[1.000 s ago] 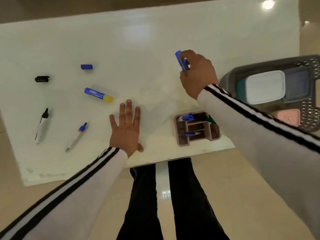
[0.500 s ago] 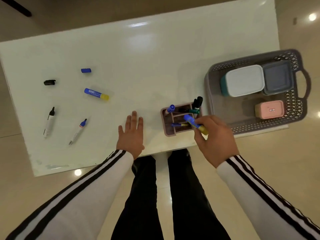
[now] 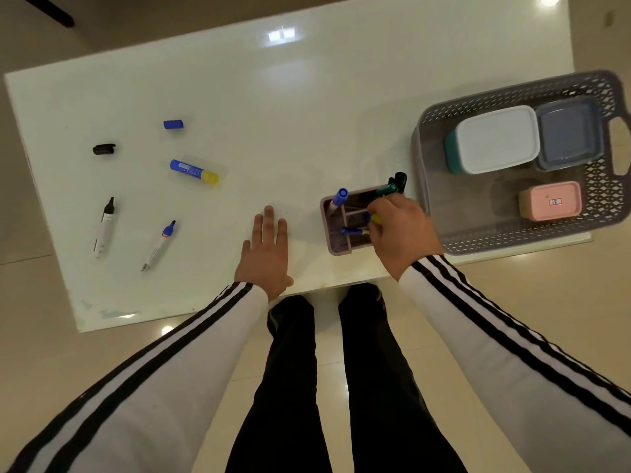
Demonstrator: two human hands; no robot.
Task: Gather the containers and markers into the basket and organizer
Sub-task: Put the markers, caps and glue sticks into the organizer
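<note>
Pinching a blue and yellow marker (image 3: 374, 219), your right hand (image 3: 397, 232) is over the pink organizer (image 3: 325, 213), near the edge of the table (image 3: 307, 114). Your left hand (image 3: 266, 256) lies flat on the table and holds nothing.

You wear a white long-sleeved top: your left sleeve (image 3: 153, 380) and right sleeve (image 3: 512, 349) each carry black stripes running lengthwise to the cuff, stopping at your bare left hand (image 3: 264, 257) and right hand (image 3: 403, 233). Your trousers (image 3: 293, 387) are plain black.
</note>
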